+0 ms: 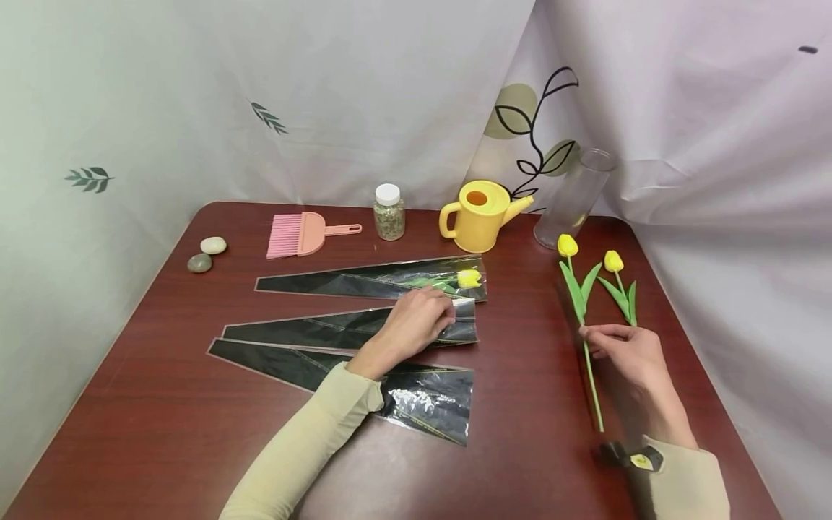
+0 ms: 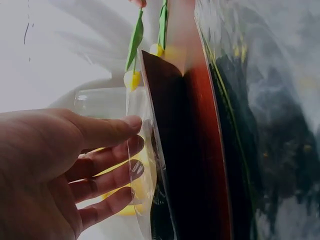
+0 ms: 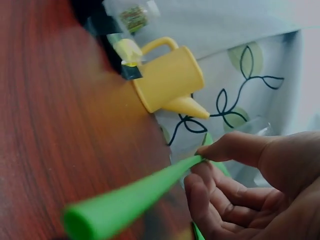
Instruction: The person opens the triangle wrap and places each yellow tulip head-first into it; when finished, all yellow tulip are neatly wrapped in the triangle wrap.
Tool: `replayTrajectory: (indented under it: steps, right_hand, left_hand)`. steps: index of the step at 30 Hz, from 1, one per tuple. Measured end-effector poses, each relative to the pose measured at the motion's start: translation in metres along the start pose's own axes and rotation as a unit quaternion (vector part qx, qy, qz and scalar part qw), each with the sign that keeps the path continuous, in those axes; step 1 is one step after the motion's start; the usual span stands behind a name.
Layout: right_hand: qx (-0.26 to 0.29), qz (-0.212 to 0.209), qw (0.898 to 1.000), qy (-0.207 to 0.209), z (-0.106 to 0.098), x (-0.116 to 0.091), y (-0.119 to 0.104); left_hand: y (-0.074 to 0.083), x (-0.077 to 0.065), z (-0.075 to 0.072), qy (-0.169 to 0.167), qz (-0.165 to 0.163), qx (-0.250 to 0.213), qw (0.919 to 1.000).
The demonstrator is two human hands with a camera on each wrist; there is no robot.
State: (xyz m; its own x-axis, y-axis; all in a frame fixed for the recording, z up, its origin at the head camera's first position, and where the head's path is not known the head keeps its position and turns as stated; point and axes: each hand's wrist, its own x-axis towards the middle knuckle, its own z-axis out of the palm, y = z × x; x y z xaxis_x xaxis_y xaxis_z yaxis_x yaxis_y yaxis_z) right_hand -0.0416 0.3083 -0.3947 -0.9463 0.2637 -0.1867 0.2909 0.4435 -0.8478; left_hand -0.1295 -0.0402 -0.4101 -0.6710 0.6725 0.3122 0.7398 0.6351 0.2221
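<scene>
Between thumb and fingers, my right hand (image 1: 627, 354) pinches the green stem of a yellow tulip (image 1: 575, 285), bloom pointing away from me. In the right wrist view the stem (image 3: 130, 200) runs toward the camera. A second yellow tulip (image 1: 614, 261) lies just beyond that hand. My left hand (image 1: 416, 321) is over the wide end of the middle flower sleeve (image 1: 292, 330), which is black with a clear front. In the left wrist view its fingers (image 2: 112, 180) are spread and touch the clear film. Another tulip (image 1: 468, 279) lies in the far sleeve (image 1: 325, 282).
Nearest me lies a third sleeve (image 1: 429, 401). Along the back stand a pink brush with dustpan (image 1: 312, 232), a lidded jar (image 1: 389, 213), a yellow watering can (image 1: 479, 220) and a clear glass vase (image 1: 572, 198). Two stones (image 1: 213, 245) sit at left. Curtains hang around the table.
</scene>
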Motion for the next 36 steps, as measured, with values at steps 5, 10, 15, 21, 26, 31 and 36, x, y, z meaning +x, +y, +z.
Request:
replayTrajectory:
  steps: [5, 10, 15, 21, 26, 31, 36]
  right_hand:
    - [0.122, 0.005, 0.992, -0.017, -0.003, -0.003, 0.002]
    - [0.247, 0.024, 0.966, -0.075, -0.003, -0.004, -0.002]
    - [0.334, 0.009, 0.939, -0.083, 0.0, -0.005, -0.009]
    - [0.43, -0.014, 0.902, -0.024, 0.014, -0.001, -0.011]
    - [0.443, 0.007, 0.896, 0.014, 0.036, 0.0, -0.007]
    - [0.431, 0.059, 0.9, 0.019, 0.072, -0.001, -0.012]
    - [0.406, 0.132, 0.904, -0.011, 0.111, -0.002, -0.025]
  left_hand:
    - [0.0, 0.0, 0.0, 0.003, 0.001, -0.023, 0.9997]
    - [0.0, 0.0, -0.002, 0.003, -0.004, -0.038, 0.9993]
    - [-0.001, 0.0, -0.002, 0.004, -0.004, -0.046, 0.9989]
    - [0.0, 0.0, -0.004, 0.006, -0.01, -0.048, 0.9988]
    - [0.001, 0.001, -0.003, 0.011, -0.014, -0.047, 0.9987]
    - [0.002, 0.002, -0.003, 0.013, -0.015, -0.044, 0.9988]
    - [0.003, 0.002, -0.005, 0.013, -0.019, -0.047, 0.9986]
